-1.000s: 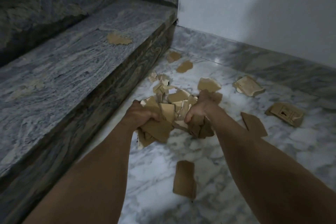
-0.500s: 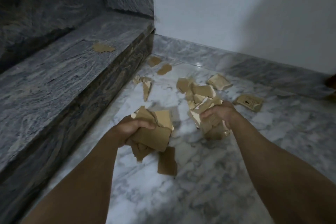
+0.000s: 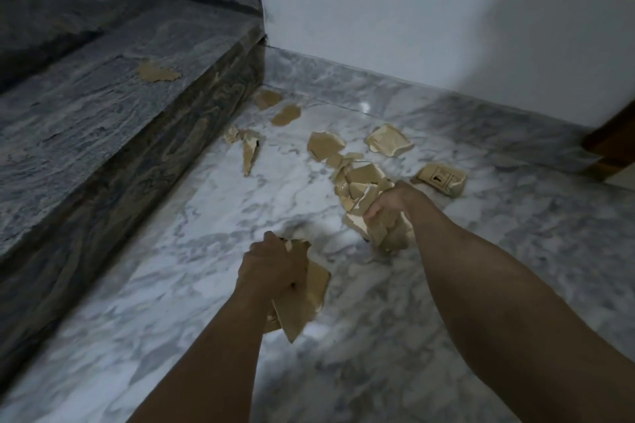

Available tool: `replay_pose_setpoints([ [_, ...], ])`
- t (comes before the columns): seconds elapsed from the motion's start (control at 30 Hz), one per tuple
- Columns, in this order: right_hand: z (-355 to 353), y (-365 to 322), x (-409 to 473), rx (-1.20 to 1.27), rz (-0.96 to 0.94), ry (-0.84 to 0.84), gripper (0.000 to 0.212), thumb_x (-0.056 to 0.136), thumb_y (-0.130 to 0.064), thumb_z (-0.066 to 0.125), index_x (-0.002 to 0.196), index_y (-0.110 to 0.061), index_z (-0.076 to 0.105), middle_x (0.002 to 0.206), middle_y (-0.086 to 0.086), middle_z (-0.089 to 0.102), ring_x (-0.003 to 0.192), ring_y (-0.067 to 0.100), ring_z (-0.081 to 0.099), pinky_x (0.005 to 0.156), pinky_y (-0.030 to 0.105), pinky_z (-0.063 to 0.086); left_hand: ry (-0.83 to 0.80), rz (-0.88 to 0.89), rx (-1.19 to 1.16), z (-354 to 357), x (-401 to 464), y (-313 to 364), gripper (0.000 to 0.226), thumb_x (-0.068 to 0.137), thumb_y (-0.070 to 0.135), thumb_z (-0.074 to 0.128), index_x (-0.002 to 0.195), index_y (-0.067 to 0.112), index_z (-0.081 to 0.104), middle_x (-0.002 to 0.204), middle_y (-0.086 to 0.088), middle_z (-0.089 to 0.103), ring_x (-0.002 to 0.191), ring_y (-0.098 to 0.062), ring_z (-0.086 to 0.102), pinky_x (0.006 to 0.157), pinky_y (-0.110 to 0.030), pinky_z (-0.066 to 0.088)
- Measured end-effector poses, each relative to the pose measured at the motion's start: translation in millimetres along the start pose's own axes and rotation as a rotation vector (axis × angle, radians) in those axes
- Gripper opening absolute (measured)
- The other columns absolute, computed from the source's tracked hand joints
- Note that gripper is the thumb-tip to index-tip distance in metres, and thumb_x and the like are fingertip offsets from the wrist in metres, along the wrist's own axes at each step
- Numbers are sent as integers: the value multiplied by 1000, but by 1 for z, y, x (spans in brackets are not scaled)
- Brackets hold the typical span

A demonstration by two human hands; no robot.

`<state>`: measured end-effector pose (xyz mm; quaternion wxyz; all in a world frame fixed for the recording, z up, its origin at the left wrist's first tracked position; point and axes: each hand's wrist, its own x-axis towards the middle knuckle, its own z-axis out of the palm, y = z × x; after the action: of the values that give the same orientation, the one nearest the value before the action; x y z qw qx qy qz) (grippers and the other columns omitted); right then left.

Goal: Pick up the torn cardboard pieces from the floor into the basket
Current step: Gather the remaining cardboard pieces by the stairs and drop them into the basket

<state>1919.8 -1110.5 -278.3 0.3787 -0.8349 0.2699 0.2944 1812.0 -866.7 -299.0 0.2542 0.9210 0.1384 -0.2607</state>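
Marble floor (image 3: 213, 216) lies bare left of both grips. Left hand (image 3: 275, 268) clenches cardboard pieces (image 3: 311, 299), partly hidden; right hand (image 3: 391, 208) grasps a cardboard bundle (image 3: 364, 189).

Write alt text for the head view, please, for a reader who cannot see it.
Two bare forearms reach over a marble floor; the left hand and the right hand each grip torn cardboard pieces. More pieces lie scattered beside a dark stone step.
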Motion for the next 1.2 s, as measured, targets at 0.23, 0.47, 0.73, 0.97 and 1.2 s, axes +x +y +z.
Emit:
replay_pose_setpoints([
  [0.23, 4, 3, 22, -192, 44, 109, 111, 52, -27, 96, 144, -9, 36, 144, 18, 44, 132, 36, 42, 100, 39, 45, -88, -122, -69, 2, -1, 5, 80, 79, 32, 81, 138, 3, 35, 128, -15, 53, 119, -34, 55, 79, -34, 43],
  [0.47, -2, 10, 14, -100, 13, 92, 97, 59, -31, 92, 137, -10, 39, 133, 14, 53, 123, 35, 52, 90, 38, 48, -204, -134, -251, -13, -12, 9, 90, 61, 41, 80, 135, 8, 41, 131, -14, 51, 102, -27, 52, 74, -34, 46],
  [0.73, -70, 35, -13, 399, -47, 120, 78, 62, -26, 87, 131, -5, 58, 131, 12, 62, 116, 35, 60, 92, 41, 53, -168, -186, -810, -41, -5, 81, 80, 40, 14, 94, 115, -1, 68, 108, -25, 72, 96, -44, 71, 64, -36, 59],
  [0.97, -139, 63, 26, 698, 87, 189, 92, 49, -8, 97, 129, 4, 54, 126, 17, 63, 103, 34, 67, 79, 43, 59, -170, -38, -841, -49, 65, 164, 104, 33, 30, 97, 128, 12, 59, 116, -14, 72, 94, -35, 73, 72, -50, 63],
  [1.2, -152, 69, 89, 457, 104, 95, 92, 79, -54, 71, 144, 0, 36, 115, 24, 56, 97, 38, 61, 79, 46, 53, -293, 72, -566, -48, 132, 240, 115, 63, 33, 92, 153, 8, 25, 143, -7, 46, 123, -31, 54, 92, -43, 53],
])
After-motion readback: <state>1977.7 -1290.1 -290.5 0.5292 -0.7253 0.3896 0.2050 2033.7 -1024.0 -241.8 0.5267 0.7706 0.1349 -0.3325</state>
